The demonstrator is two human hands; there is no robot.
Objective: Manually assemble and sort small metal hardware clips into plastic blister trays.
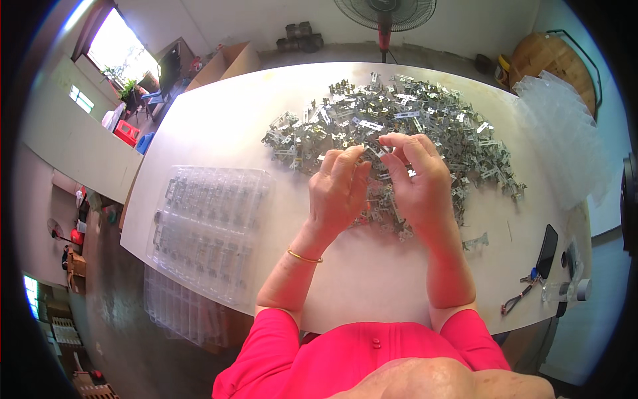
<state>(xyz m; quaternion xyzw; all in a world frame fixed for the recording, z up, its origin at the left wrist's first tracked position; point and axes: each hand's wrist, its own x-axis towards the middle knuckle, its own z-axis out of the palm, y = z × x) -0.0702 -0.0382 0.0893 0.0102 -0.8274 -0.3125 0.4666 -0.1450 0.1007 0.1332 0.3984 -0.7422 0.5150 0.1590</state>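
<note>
My left hand (337, 186) and my right hand (423, 178) are raised over the near side of a heap of small silvery metal clips (446, 110). Between their fingertips is a small metal clip (376, 151), pinched from both sides. Its exact shape is partly hidden by the fingers. To the left of my hands, a clear plastic compartment tray (212, 229) lies on the table, with metal parts showing in its rows. One loose clip (476, 241) lies beside my right forearm.
The pale table (199, 126) also bears a stack of clear plastic trays (558, 143) at the right. Near the right edge are a black phone (547, 251), keys on a strap (522, 292) and a clear bottle (565, 291). More clear trays (183, 309) stand below the left edge. A fan (385, 13) stands beyond.
</note>
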